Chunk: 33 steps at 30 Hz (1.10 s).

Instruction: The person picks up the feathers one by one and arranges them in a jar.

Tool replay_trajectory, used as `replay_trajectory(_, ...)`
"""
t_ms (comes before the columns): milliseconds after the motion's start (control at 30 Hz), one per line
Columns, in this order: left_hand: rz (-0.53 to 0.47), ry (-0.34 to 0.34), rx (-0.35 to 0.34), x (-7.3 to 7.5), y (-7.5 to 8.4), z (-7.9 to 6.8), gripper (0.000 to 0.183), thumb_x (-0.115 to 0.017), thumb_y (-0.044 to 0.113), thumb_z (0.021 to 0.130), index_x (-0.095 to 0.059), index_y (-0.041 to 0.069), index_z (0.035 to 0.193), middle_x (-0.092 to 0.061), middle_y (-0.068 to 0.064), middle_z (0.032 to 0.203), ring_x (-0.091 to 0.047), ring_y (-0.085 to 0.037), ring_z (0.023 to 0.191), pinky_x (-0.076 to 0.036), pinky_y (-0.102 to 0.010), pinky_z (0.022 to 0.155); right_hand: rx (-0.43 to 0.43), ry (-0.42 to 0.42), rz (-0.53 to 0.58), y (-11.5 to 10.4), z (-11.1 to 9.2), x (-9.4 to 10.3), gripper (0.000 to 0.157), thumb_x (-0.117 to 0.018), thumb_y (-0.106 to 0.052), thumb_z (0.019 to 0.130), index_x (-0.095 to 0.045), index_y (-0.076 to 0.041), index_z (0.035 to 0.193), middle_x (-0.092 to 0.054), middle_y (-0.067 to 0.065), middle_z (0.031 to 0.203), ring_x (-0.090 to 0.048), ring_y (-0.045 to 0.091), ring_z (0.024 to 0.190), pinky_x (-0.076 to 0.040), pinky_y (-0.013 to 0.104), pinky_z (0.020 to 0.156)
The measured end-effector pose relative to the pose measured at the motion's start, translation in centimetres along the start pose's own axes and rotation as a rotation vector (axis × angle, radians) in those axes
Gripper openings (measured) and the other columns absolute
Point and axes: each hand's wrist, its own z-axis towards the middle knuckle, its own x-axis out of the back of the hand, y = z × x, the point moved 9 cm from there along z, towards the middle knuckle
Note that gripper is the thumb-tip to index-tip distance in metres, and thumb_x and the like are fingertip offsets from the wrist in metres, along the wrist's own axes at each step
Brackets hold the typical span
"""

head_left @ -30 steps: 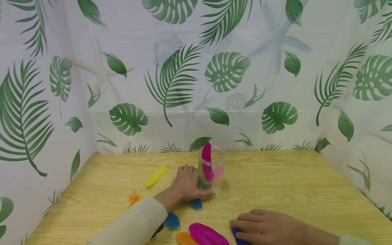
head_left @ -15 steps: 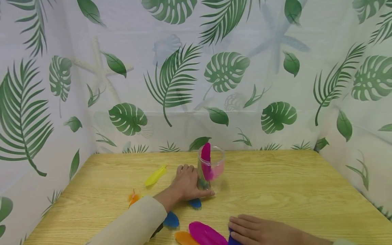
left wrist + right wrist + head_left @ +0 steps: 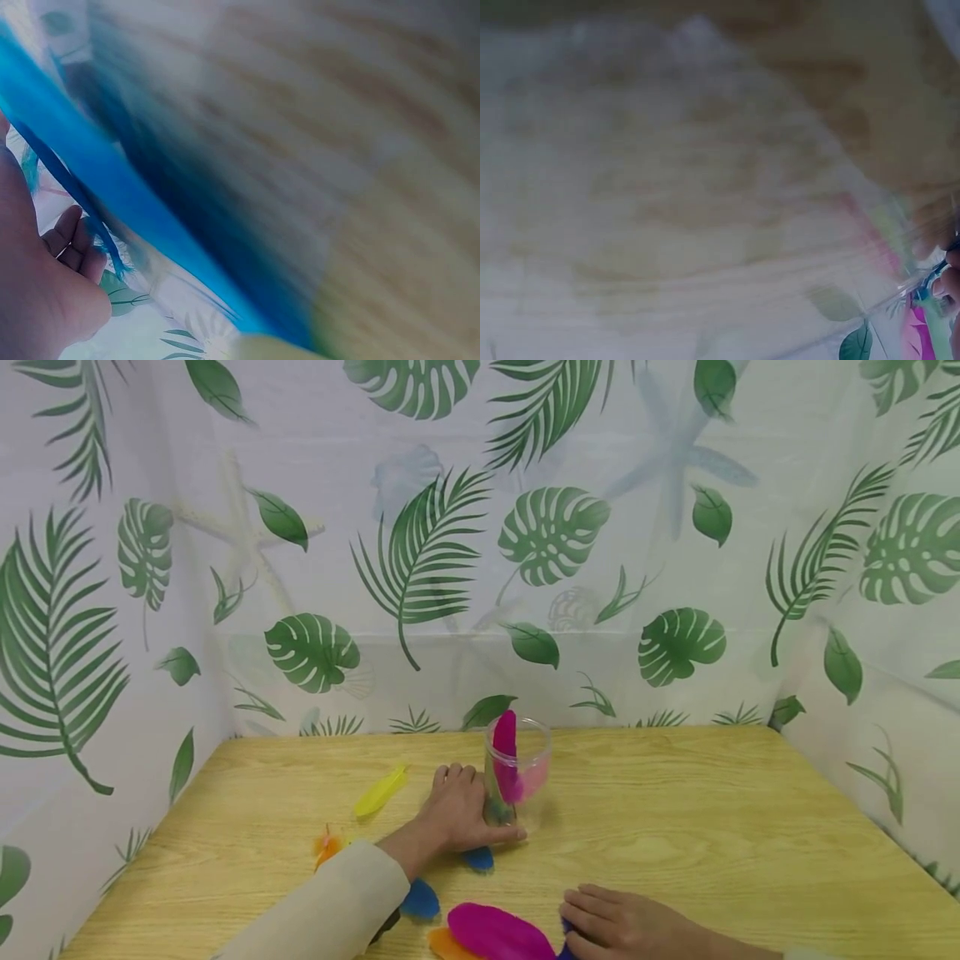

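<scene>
A clear cup stands upright near the table's middle, with a magenta feather and a pink feather inside. My left hand holds its lower left side, thumb across the front. Under and before that hand lie blue feathers, one of them large and blurred in the left wrist view. At the front edge my right hand pinches a dark blue feather, mostly hidden beneath its fingers. Beside it lie a large magenta feather and an orange feather.
A yellow feather lies left of the cup, and an orange feather sits partly behind the left sleeve. Leaf-printed sheeting walls in the wooden table at the back and both sides.
My right hand has shifted slightly left and down, its fingers drawing closer together over the dark blue feather. The large magenta feather has slid a little left. My left hand and the cup stay put.
</scene>
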Motion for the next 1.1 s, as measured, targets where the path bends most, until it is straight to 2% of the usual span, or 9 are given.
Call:
replay_trajectory(100, -0.004, 0.002, -0.003, 0.1, 0.0, 0.0, 0.092, -0.053, 0.089, 0.073, -0.063, 0.008, 0.117, -0.061, -0.006, 0.108, -0.047, -0.026, 0.109, -0.031, -0.047, 0.104, -0.013, -0.017, 0.048, 0.3, 0.1, 0.2, 0.037, -0.033, -0.025, 0.111, -0.067, -0.012, 0.113, -0.072, 0.004, 0.114, -0.069, 0.016, 0.106, -0.053, 0.025, 0.091)
replay_trajectory(333, -0.002, 0.017, -0.008, 0.2, 0.0, 0.1, 0.090, -0.054, 0.088, 0.072, -0.062, 0.010, 0.117, -0.062, -0.006, 0.108, -0.048, -0.026, 0.109, -0.031, -0.046, 0.103, -0.082, -0.030, 0.244, 1.1, 0.7, 0.7, 0.034, -0.044, -0.023, 0.108, -0.066, -0.003, 0.124, -0.073, 0.005, 0.115, -0.071, 0.012, 0.103, -0.055, 0.019, 0.084)
replay_trajectory(367, -0.004, 0.015, -0.006, 0.2, 0.0, 0.1, 0.091, -0.054, 0.088, 0.073, -0.062, 0.010, 0.117, -0.062, -0.006, 0.108, -0.048, -0.027, 0.110, -0.031, -0.047, 0.104, -0.156, -0.105, 0.380, 1.7, 0.8, 0.1, 0.034, -0.043, -0.023, 0.108, -0.065, -0.005, 0.128, -0.072, 0.002, 0.119, -0.070, 0.009, 0.107, -0.054, 0.018, 0.087)
replay_trajectory(467, -0.004, 0.010, -0.003, 0.0, -0.1, 0.1, 0.092, -0.053, 0.089, 0.073, -0.062, 0.009, 0.118, -0.061, -0.007, 0.109, -0.047, -0.027, 0.111, -0.030, -0.047, 0.106, -0.329, -0.105, 0.609, 3.0, 0.9, -0.1, 0.035, -0.057, -0.017, 0.102, -0.058, -0.004, 0.135, -0.071, 0.002, 0.121, -0.070, 0.010, 0.107, -0.053, 0.018, 0.088)
replay_trajectory(667, -0.009, 0.000, 0.006, -0.1, -0.2, 0.1, 0.093, -0.055, 0.087, 0.073, -0.062, 0.009, 0.122, -0.062, -0.008, 0.114, -0.047, -0.027, 0.113, -0.029, -0.048, 0.107, -0.627, 0.199, 0.758, 6.3, 1.5, 0.9, 0.036, -0.065, 0.010, 0.090, -0.061, 0.003, 0.125, -0.075, 0.014, 0.106, -0.074, 0.019, 0.096, -0.055, 0.018, 0.081)
replay_trajectory(767, -0.021, 0.001, 0.011, -0.1, -0.1, 0.0, 0.092, -0.056, 0.086, 0.073, -0.062, 0.009, 0.123, -0.062, -0.008, 0.114, -0.048, -0.027, 0.111, -0.030, -0.048, 0.107, -0.867, 0.247, 1.097, 8.0, 1.2, -0.2, 0.031, -0.054, 0.009, 0.097, -0.054, 0.016, 0.128, -0.069, 0.028, 0.115, -0.073, 0.021, 0.102, -0.056, 0.025, 0.084)
replay_trajectory(867, -0.017, 0.006, 0.008, -0.1, 0.1, -0.1, 0.091, -0.056, 0.086, 0.073, -0.062, 0.009, 0.121, -0.062, -0.008, 0.112, -0.048, -0.026, 0.108, -0.031, -0.047, 0.105, -1.212, 0.296, 1.491, 9.2, 0.1, -1.8, 0.045, -0.049, 0.000, 0.103, -0.036, 0.021, 0.140, -0.059, 0.034, 0.130, -0.069, 0.023, 0.111, -0.055, 0.032, 0.090)
replay_trajectory(967, -0.003, 0.004, 0.005, -0.1, 0.1, 0.0, 0.092, -0.054, 0.087, 0.073, -0.062, 0.009, 0.121, -0.061, -0.007, 0.111, -0.047, -0.025, 0.107, -0.031, -0.047, 0.105, -1.443, 0.385, 1.699, 10.5, -0.4, -2.0, 0.055, -0.049, -0.002, 0.103, -0.024, 0.018, 0.148, -0.056, 0.028, 0.138, -0.067, 0.024, 0.116, -0.052, 0.036, 0.096)
replay_trajectory(1100, 0.006, -0.001, 0.005, 0.0, 0.0, 0.1, 0.094, -0.052, 0.089, 0.073, -0.061, 0.009, 0.122, -0.061, -0.008, 0.113, -0.047, -0.026, 0.108, -0.030, -0.048, 0.106, -1.500, 0.506, 1.794, 12.9, 0.6, -0.5, 0.057, -0.048, 0.000, 0.103, -0.020, 0.012, 0.151, -0.063, 0.017, 0.135, -0.066, 0.025, 0.117, -0.051, 0.037, 0.099)
